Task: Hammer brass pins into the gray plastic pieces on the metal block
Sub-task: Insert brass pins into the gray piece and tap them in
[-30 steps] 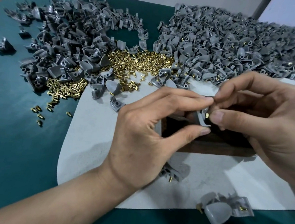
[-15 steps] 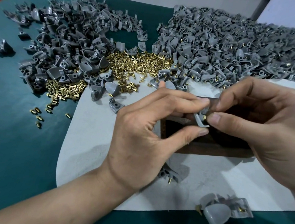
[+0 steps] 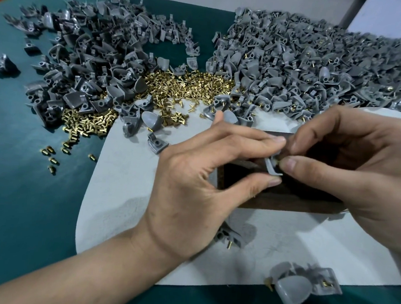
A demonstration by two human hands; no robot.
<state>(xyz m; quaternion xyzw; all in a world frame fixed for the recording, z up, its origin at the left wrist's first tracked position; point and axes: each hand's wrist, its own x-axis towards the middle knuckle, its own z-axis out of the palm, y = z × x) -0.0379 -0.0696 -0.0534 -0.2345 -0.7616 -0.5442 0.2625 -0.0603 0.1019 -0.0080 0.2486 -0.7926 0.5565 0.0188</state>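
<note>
Left hand pinches the gray plastic piece over the metal block under its fingertips. Right hand pinches a brass pin at the piece's hole. Seat it straight before hammering (a tilted pin would likely bend).

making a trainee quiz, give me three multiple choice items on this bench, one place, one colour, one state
1. Where is the brass pin heap?
A between the left gray pile and the right gray pile
B in a bowl
C on a shelf
2. What colour is the table cover?
A red
B teal
C yellow
3. What is the left hand doing?
A lying flat
B pinching a gray piece over the metal block
C gripping a hammer
1A, pins lie between both piles; 2B, teal surrounds the white sheet; 3B, thumb and finger clamp it.
</note>
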